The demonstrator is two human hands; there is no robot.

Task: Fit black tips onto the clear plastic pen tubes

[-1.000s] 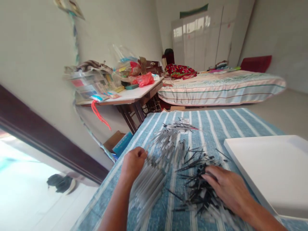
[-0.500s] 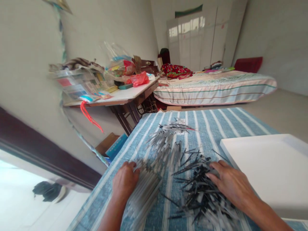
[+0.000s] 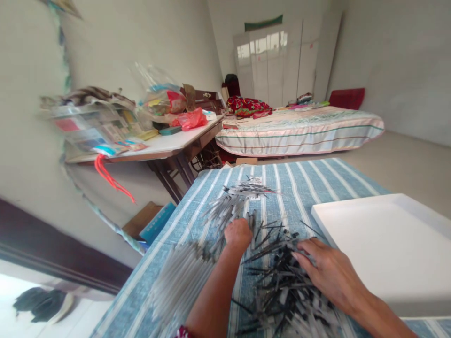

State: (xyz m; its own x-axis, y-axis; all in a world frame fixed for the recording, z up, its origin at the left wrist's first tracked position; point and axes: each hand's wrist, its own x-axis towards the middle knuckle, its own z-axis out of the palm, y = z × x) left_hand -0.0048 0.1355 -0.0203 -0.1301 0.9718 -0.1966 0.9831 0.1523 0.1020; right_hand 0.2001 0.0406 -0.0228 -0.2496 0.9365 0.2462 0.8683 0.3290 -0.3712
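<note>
My left hand is closed over the rear end of some thin grey tubes; its fingers face away, and what they grip is hidden. Left of that forearm lies a wide bundle of similar grey tubes, side by side. My right hand rests at the right side of a loose, tangled pile of black and grey thin sticks. Its thumb and fingers are curled together around a few grey tubes at the pile's edge. Farther back are another group of grey tubes and a small heap of mixed thin sticks.
A blue striped cloth covers the work table. To the right is a shallow white tray. A side table with bags stands at the left wall, a blue box below it. Behind is a bed.
My left hand has moved forward and right, from the wide bundle of grey tubes to the tubes farther back. My right hand stays at the dark pile. The view has shifted slightly.
</note>
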